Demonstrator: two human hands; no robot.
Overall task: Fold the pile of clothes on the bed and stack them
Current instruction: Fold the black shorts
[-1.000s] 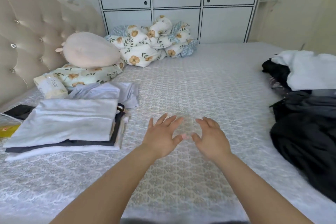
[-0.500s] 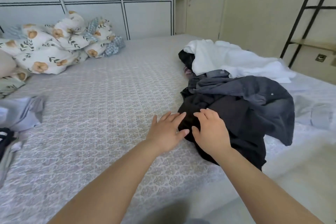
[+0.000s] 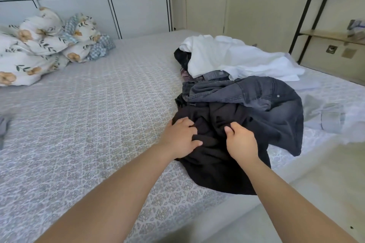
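Clothes pile (image 3: 237, 92) sits on the bed (image 3: 98, 104) near its right edge: white top, grey jeans (image 3: 246, 90), and nearest me a black garment (image 3: 213, 156). From the head view, my left hand (image 3: 182, 140) and right hand (image 3: 240, 142) each have their grip pinched closed on a bunch of that black fabric, side by side, I judge so it lifts free of the jeans lying over it.

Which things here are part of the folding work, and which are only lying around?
Job: black garment, held by left hand and right hand; dark jeans; white garment.
Lying about: floral bedding; shelf.
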